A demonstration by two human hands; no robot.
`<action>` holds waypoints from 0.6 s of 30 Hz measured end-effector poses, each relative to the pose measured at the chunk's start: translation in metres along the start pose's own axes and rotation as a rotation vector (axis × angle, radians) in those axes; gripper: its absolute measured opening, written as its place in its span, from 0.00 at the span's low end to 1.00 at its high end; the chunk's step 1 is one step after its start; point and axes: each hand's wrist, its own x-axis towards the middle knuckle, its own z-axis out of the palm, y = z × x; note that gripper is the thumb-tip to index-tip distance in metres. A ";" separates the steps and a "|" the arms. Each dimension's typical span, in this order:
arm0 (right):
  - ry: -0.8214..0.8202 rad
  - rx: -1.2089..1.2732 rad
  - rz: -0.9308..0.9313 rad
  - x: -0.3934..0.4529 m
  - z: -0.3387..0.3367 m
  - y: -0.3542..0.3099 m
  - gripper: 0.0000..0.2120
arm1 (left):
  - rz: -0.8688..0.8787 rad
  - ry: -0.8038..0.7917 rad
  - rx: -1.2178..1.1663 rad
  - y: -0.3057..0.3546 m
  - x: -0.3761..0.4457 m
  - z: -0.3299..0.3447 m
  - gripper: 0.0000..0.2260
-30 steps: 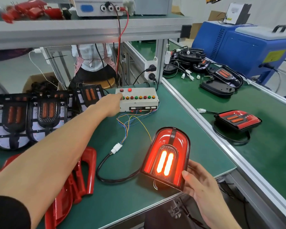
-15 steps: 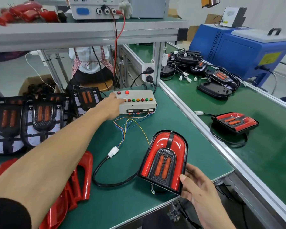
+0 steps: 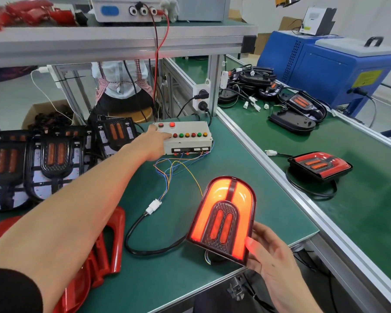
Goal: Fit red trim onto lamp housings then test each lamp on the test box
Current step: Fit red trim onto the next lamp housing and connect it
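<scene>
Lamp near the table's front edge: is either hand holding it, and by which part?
Yes. The right hand holds the lit lamp by its lower right corner. The left hand holds nothing; it presses on the test box.

test box (image 3: 185,141) sits at the bench mat's (image 3: 167,279) far edge; held lamp (image 3: 222,219) overhangs its near-right corner (cable (image 3: 145,247) between); trims (image 3: 108,240) near-left.

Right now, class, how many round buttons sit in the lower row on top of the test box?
6 showing on the test box: red, green, amber, red, green, amber. The left hand at that row's left end may hide more.
</scene>
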 end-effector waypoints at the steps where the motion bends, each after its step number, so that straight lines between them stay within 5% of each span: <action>1: 0.006 -0.002 -0.002 0.000 0.000 0.000 0.22 | 0.004 0.007 -0.008 0.000 0.000 0.001 0.34; 18: 0.009 0.018 0.008 -0.001 -0.001 0.001 0.18 | -0.004 0.001 -0.038 0.002 -0.001 0.001 0.33</action>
